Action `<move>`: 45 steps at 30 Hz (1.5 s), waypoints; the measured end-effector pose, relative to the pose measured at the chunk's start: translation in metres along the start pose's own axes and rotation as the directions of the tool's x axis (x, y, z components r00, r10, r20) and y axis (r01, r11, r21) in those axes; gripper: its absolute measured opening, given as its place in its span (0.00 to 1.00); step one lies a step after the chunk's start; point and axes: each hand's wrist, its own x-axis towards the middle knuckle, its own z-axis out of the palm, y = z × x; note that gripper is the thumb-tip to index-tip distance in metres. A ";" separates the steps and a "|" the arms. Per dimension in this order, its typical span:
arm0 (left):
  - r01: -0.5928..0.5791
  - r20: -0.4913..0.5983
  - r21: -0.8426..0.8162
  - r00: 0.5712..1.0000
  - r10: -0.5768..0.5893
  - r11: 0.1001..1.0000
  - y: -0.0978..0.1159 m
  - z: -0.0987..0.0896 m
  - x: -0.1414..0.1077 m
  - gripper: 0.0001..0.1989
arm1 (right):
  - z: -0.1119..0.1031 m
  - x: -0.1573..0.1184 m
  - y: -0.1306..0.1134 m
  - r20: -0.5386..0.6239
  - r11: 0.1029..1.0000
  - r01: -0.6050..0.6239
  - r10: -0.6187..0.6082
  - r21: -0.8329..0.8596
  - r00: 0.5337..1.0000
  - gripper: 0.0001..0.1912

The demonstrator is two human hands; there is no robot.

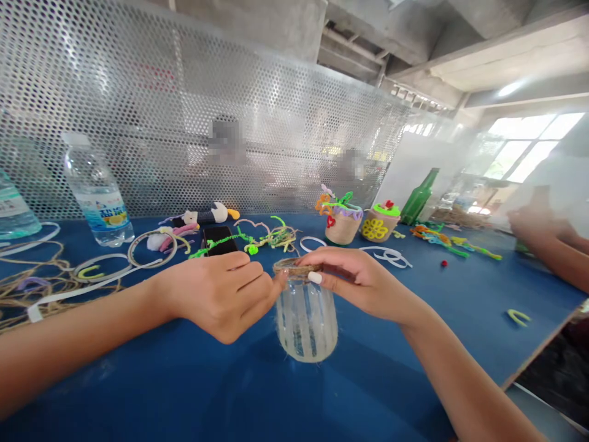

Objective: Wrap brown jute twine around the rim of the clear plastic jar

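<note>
A clear ribbed glass jar (307, 325) stands upright on the blue table in front of me, with brown twine (294, 267) wound around its rim. My left hand (225, 294) is closed, its thumb and forefinger pinching the twine at the rim's left side. On the right, my right hand (354, 279) grips the rim, thumb on the near side and fingers over the top and behind. Its fingertips are partly hidden. Vertical whitish stripes run down the jar's sides.
Twine-wrapped pots (343, 228) decorated with pipe cleaners and a green bottle (419, 196) stand behind. A water bottle (103, 202), loose twine (50, 270) and white strips lie left. A phone (219, 240) sits behind my left hand. Another person's hands (547, 224) are far right.
</note>
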 end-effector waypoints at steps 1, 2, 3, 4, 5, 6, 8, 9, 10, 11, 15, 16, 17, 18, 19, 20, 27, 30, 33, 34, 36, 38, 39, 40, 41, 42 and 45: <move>-0.006 0.002 0.026 1.000 0.005 1.000 0.001 -0.002 0.001 0.09 | 0.000 0.000 0.000 -0.003 1.000 -0.002 0.002 0.006 1.000 0.12; -0.002 0.003 0.052 1.000 0.002 0.999 0.002 -0.003 0.002 0.09 | 0.001 0.000 0.000 -0.006 1.000 -0.007 0.007 0.017 1.000 0.12; 0.007 0.001 0.077 1.000 -0.007 0.997 0.004 -0.005 0.003 0.10 | 0.001 0.000 -0.001 -0.007 0.999 -0.014 0.014 0.031 1.000 0.12; 0.021 -0.003 0.097 1.000 -0.021 0.995 0.006 -0.006 0.005 0.09 | 0.002 0.000 -0.001 -0.005 0.999 -0.023 0.023 0.041 1.000 0.11; 0.036 -0.012 0.109 0.999 -0.035 0.993 0.007 -0.007 0.006 0.09 | 0.002 -0.001 -0.001 -0.008 0.998 -0.030 0.031 0.050 0.999 0.11; 0.043 -0.021 0.112 0.999 -0.041 0.993 0.008 -0.007 0.007 0.09 | 0.002 -0.001 -0.001 -0.009 0.998 -0.038 0.039 0.055 0.999 0.11; 0.029 -0.031 0.095 0.999 -0.026 0.995 0.009 -0.006 0.008 0.08 | 0.002 -0.001 -0.001 -0.019 0.997 -0.044 0.046 0.063 0.999 0.11; 0.017 -0.028 0.082 0.999 -0.015 0.997 0.009 -0.005 0.008 0.09 | 0.001 -0.001 -0.001 -0.022 0.997 -0.047 0.049 0.066 0.999 0.11; 0.010 -0.022 0.065 1.000 -0.008 0.998 0.009 -0.003 0.008 0.10 | 0.001 -0.001 -0.001 -0.025 0.996 -0.050 0.052 0.068 0.998 0.11; 0.010 -0.019 0.051 1.000 -0.009 0.999 0.009 -0.001 0.007 0.10 | 0.001 -0.001 -0.001 -0.028 0.996 -0.052 0.054 0.069 0.998 0.11; 0.046 -0.017 -0.002 0.999 -0.046 0.999 0.010 0.007 0.002 0.08 | 0.002 -0.001 -0.001 -0.039 0.997 -0.052 0.054 0.053 0.998 0.10; 0.037 -0.019 -0.008 0.999 -0.038 0.999 0.010 0.008 0.002 0.07 | 0.002 -0.001 -0.001 -0.044 0.997 -0.056 0.058 0.054 0.997 0.10; 0.029 -0.019 -0.009 0.999 -0.029 1.000 0.011 0.008 0.001 0.06 | 0.003 0.000 -0.001 -0.045 0.996 -0.064 0.067 0.059 0.997 0.09; 0.022 -0.016 -0.010 1.000 -0.022 1.000 0.011 0.008 0.002 0.05 | 0.003 0.000 -0.001 -0.044 0.995 -0.076 0.079 0.070 0.996 0.09; 0.019 -0.012 -0.010 1.000 -0.019 1.000 0.010 0.008 0.002 0.05 | 0.003 0.000 0.000 -0.042 0.992 -0.086 0.090 0.088 0.995 0.10; 0.023 -0.008 -0.014 1.000 -0.023 1.000 0.010 0.008 0.002 0.06 | 0.003 0.000 0.000 -0.035 0.989 -0.092 0.096 0.115 0.995 0.10; 0.320 -0.131 -0.312 0.918 -0.374 0.895 0.013 0.028 -0.003 0.10 | -0.001 0.004 0.006 0.075 0.948 -0.032 0.009 0.316 0.997 0.07; 0.495 -0.025 -0.541 0.798 -0.602 0.679 0.020 0.040 -0.005 0.08 | -0.003 0.004 0.008 0.097 0.937 -0.027 -0.008 0.349 0.995 0.07; 0.571 0.201 -0.720 0.715 -0.670 0.393 0.027 0.043 -0.003 0.11 | -0.004 0.004 0.011 0.095 0.937 -0.029 -0.004 0.349 0.995 0.09; 0.577 0.257 -0.753 0.700 -0.667 0.316 0.029 0.043 -0.002 0.12 | -0.005 0.004 0.013 0.092 0.939 -0.028 -0.004 0.342 0.996 0.09; 0.567 0.320 -0.799 0.684 -0.655 0.202 0.030 0.043 0.000 0.14 | -0.006 0.005 0.015 0.097 0.943 -0.025 -0.007 0.331 0.995 0.09; 0.555 0.356 -0.823 0.670 -0.652 0.121 0.030 0.042 0.002 0.13 | -0.007 0.005 0.016 0.109 0.943 -0.021 -0.016 0.331 0.994 0.08; 0.558 0.376 -0.825 0.662 -0.648 0.091 0.030 0.041 0.003 0.11 | -0.007 0.005 0.016 0.116 0.944 -0.018 -0.021 0.330 0.993 0.08; 0.567 0.398 -0.821 0.653 -0.645 0.068 0.030 0.041 0.004 0.09 | -0.007 0.005 0.016 0.122 0.945 -0.013 -0.029 0.327 0.992 0.08; 0.582 0.418 -0.812 0.641 -0.643 0.053 0.029 0.039 0.005 0.08 | -0.007 0.004 0.015 0.121 0.948 -0.005 -0.036 0.319 0.992 0.08; 0.601 0.439 -0.798 0.628 -0.642 0.041 0.028 0.037 0.006 0.07 | -0.007 0.004 0.013 0.112 0.953 0.009 -0.045 0.301 0.993 0.08; 0.643 0.496 -0.765 0.599 -0.629 0.010 0.026 0.029 0.012 0.06 | -0.006 0.003 0.007 0.040 0.985 0.096 -0.103 0.146 0.994 0.07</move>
